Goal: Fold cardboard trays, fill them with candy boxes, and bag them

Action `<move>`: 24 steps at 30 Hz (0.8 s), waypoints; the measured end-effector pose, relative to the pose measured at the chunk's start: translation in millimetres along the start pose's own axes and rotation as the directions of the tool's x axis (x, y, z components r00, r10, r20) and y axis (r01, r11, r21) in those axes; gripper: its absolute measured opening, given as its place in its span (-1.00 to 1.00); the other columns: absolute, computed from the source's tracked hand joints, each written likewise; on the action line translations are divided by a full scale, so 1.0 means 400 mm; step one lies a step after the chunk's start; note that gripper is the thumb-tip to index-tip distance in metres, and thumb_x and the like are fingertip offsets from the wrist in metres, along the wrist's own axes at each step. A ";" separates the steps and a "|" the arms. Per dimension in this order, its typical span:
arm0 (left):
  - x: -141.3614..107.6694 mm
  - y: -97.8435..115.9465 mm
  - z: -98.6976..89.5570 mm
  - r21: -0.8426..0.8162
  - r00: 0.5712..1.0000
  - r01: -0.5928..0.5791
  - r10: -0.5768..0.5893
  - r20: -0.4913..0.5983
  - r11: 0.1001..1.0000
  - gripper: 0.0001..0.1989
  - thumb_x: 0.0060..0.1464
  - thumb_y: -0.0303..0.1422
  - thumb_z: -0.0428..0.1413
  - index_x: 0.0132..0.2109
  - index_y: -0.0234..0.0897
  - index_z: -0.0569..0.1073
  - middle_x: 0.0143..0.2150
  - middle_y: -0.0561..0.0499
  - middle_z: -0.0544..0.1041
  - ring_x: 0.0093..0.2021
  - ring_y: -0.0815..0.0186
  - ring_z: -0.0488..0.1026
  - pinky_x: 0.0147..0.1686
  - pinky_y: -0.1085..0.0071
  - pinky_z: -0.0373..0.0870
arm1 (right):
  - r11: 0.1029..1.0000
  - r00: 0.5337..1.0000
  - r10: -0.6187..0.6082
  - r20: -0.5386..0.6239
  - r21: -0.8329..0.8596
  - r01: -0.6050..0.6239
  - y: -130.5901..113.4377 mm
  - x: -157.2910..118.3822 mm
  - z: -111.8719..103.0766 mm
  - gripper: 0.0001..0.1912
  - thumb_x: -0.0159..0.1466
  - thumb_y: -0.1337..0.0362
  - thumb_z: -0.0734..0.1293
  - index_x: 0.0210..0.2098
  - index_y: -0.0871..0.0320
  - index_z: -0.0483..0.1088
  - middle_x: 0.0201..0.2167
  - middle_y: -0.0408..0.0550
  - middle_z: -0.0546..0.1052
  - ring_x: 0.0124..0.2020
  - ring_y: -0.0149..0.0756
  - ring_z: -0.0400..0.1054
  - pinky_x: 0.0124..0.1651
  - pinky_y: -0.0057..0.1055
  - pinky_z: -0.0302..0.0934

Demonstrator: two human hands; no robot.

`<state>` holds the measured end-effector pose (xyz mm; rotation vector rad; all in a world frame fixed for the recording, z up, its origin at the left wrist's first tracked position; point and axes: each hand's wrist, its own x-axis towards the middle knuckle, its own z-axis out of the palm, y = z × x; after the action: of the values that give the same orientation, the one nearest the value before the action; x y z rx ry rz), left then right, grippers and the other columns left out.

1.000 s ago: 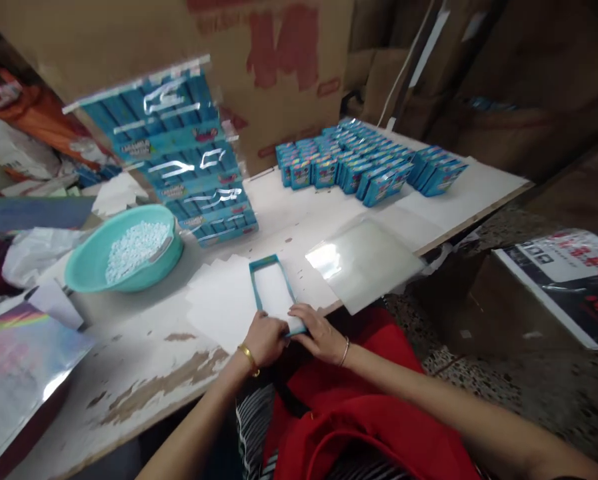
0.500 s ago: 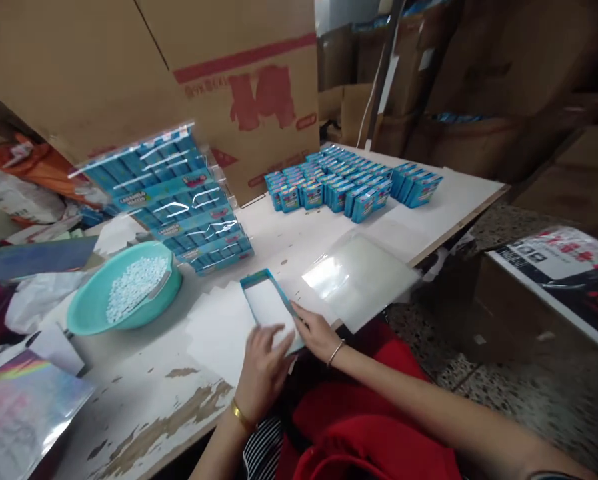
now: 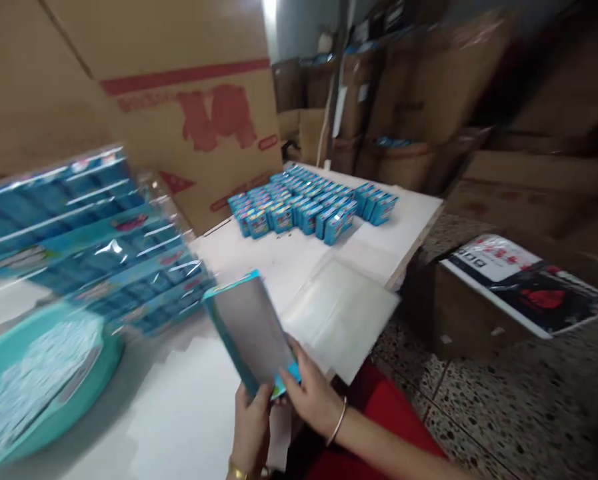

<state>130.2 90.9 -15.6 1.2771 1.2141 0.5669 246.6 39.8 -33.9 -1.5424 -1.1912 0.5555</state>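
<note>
A shallow blue cardboard tray (image 3: 251, 327) with a pale inside is tilted up toward me, held between both hands. My left hand (image 3: 252, 417) grips its near left corner, thumb over the edge. My right hand (image 3: 311, 393) is closed on the near right corner, with fingers along the right side. The tray holds nothing that I can see. Beneath it lie white paper sheets (image 3: 189, 400) on the table. To the right, close to my right hand, is a stack of clear plastic sheets or bags (image 3: 346, 307).
Rows of small blue boxes (image 3: 293, 207) stand at the table's far side. A stack of film-wrapped blue display boxes (image 3: 113, 247) rises at left, beside a turquoise basin (image 3: 109, 360) of small white pieces. A large carton (image 3: 229, 127) stands behind; a printed package (image 3: 529, 280) lies right.
The tray has been lifted and tilted toward me. My left hand has moved from inside it to its near left corner. The view has shifted right and closer.
</note>
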 end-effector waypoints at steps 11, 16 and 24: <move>0.312 0.264 0.160 0.239 0.844 -0.493 0.392 0.367 0.837 -0.29 -0.03 0.02 0.10 0.22 -0.20 0.21 0.09 -0.20 0.39 0.10 0.07 0.33 0.02 0.14 0.32 | 0.711 0.772 0.590 -0.237 0.606 -0.357 0.160 0.116 -0.285 -0.41 0.15 0.02 0.23 0.10 0.18 0.21 -0.68 -0.22 0.41 -0.81 -0.40 0.17 -0.80 -0.49 0.06; 0.534 0.475 0.432 0.630 0.779 -0.591 0.559 0.284 0.504 -0.06 -0.11 0.16 0.07 0.29 -0.33 0.09 0.33 -0.31 0.04 0.34 -0.06 -0.07 0.24 0.03 -0.01 | 0.532 0.623 0.742 -0.245 0.781 -0.326 0.209 0.132 -0.380 -0.31 -0.08 -0.16 0.39 -0.13 0.16 0.20 -0.65 -0.22 0.43 -0.76 -0.38 0.27 -0.81 -0.58 -0.02; 0.694 0.506 0.704 0.944 0.902 -0.286 0.379 0.207 0.166 0.03 -0.18 0.15 0.09 0.34 -0.24 -0.05 0.39 -0.31 -0.20 0.32 -0.38 -0.29 0.08 -0.34 -0.07 | 0.507 0.539 0.788 -0.297 0.809 -0.296 0.201 0.139 -0.372 -0.15 -0.05 -0.20 0.39 0.05 0.19 0.10 -0.72 -0.24 0.40 -0.73 -0.33 0.31 -0.71 -0.56 0.07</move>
<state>532.7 273.7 26.5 2.7130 1.3733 0.0617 423.6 26.8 -45.4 -1.2524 0.1855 0.7146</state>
